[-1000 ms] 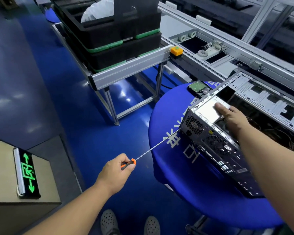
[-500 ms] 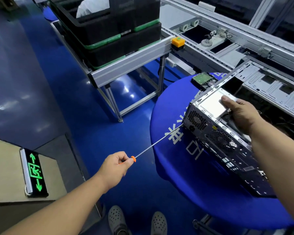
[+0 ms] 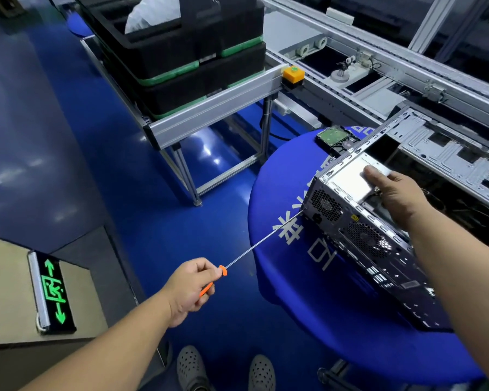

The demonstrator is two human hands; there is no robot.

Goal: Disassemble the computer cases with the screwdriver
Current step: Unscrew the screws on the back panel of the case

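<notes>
Now the left hand (image 3: 188,289) has its grip curled tight round the orange handle of a long, thin-shafted steel screwdriver (image 3: 261,239), and the tip meets the rear panel of the open grey-and-black metal computer case (image 3: 359,238) at its lower left corner, beside the small round fan grille. Whether the tip is truly seated in a screw head cannot be told; the spot is too small. The right hand (image 3: 398,193) lies on top of the case with its fingers (image 3: 374,174) pressed flat on a silver plate inside, steadying it, holding nothing.

The case sits tilted on the round desk with the blue cloth cover (image 3: 294,277), its rear panel facing the desk's left edge and its far end reaching toward the grey metal conveyor frame (image 3: 378,66). A green-topped hard drive (image 3: 335,136) lies near the desk's far edge, just beside the case's far corner.

The main risk, as I judge it, is the long shaft: held so far from the tip and at a slant, it could flex or cam out and strip the screw or skate across the panel. A freed screw could also drop off the desk's left edge to the blue floor. If the right hand eases off, the tilted case might shift under the push.
</notes>
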